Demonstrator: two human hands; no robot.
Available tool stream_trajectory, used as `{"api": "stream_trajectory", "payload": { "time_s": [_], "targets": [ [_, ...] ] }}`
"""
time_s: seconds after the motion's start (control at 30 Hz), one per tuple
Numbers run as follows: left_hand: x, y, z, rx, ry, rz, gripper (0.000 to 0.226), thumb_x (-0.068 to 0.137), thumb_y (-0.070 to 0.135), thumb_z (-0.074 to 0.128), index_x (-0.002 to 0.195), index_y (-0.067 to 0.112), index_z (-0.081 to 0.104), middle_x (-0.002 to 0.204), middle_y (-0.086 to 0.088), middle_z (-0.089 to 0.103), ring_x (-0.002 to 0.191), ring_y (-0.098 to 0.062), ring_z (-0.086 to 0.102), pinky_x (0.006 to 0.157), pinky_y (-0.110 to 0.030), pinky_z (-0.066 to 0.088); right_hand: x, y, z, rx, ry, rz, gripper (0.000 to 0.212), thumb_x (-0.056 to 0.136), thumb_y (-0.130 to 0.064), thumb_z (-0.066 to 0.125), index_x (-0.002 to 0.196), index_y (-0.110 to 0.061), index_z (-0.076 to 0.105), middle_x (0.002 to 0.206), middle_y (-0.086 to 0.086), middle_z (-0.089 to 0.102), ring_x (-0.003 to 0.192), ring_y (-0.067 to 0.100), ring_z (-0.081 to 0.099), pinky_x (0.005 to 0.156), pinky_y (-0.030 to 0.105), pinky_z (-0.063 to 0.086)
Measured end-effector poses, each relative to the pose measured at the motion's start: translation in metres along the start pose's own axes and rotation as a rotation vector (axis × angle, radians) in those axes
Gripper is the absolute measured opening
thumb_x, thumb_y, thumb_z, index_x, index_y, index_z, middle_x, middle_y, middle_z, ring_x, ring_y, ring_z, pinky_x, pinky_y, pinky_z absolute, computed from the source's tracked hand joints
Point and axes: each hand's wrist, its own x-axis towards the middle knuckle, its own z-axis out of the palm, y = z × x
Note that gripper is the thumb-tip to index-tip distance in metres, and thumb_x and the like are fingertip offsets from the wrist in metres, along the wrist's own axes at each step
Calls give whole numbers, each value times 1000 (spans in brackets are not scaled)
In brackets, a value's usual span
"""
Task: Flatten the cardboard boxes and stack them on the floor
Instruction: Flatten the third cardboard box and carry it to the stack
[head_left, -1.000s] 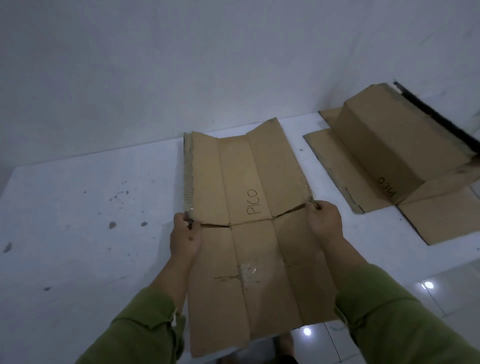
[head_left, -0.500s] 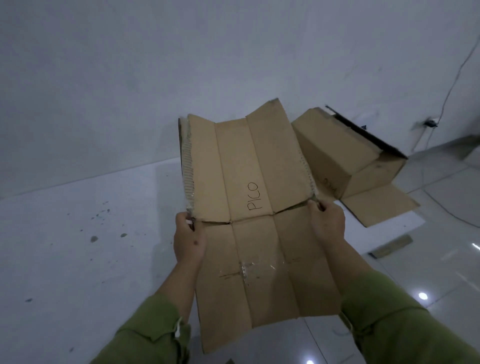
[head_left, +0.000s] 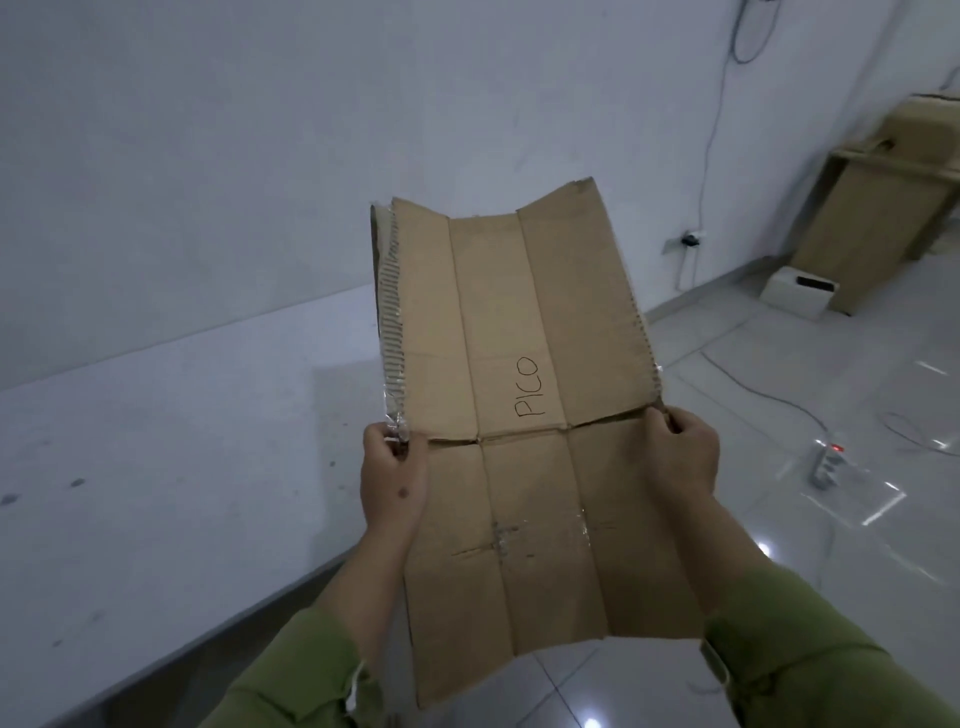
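Fingers (head_left: 388, 442) of the left hand (head_left: 392, 486) curl round the left edge of the flattened cardboard box (head_left: 511, 415), gripping it at the cross crease; the right hand (head_left: 681, 457) grips the opposite edge at the same height, its fingertips tucked over the rim. The box is held up in the air between the two hands, spread flat and facing the camera, its upper half rising above the fingers and its lower half hanging down between the green sleeves (head_left: 810, 660); "PICO" is handwritten on the middle panel just above the crease. The white table (head_left: 156, 467) lies to the left, below the box; the tiled floor (head_left: 779, 395) lies to the right, with a power strip (head_left: 827, 462) on it, well apart from the box.
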Motion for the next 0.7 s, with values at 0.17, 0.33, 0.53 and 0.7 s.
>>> {"api": "stream_trajectory", "payload": {
  "time_s": [0.17, 0.33, 0.53, 0.7],
  "targets": [
    [-31, 23, 68, -1, -151, 52, 17, 92, 33, 48, 95, 17, 43, 72, 7, 51, 64, -9, 48, 59, -25, 36, 32, 34, -68, -10, 128, 60, 24, 87, -25, 48, 71, -13, 61, 67, 3, 56, 69, 21, 51, 62, 30, 37],
    [-42, 42, 150, 36, -286, 74, 13, 93, 28, 47, 99, 18, 41, 75, 11, 49, 67, -5, 47, 63, -29, 42, 79, 58, -119, -44, 234, 101, 20, 89, -24, 49, 85, -14, 66, 84, 9, 62, 82, 24, 54, 70, 30, 36],
    [-37, 65, 277, 25, -392, 39, 16, 93, 28, 46, 100, 14, 44, 75, 5, 51, 66, -12, 49, 67, -33, 42, 177, 83, -160, -145, 340, 147, 27, 88, -27, 48, 97, -13, 69, 94, 10, 66, 92, 30, 58, 78, 35, 44],
    [-14, 86, 381, 60, -411, 7, 17, 93, 25, 45, 99, 9, 44, 74, 3, 49, 63, -13, 46, 56, -27, 35, 270, 106, -170, -174, 333, 176, 22, 87, -29, 46, 89, -17, 65, 92, 7, 62, 87, 27, 56, 78, 39, 46]
  ]
}}
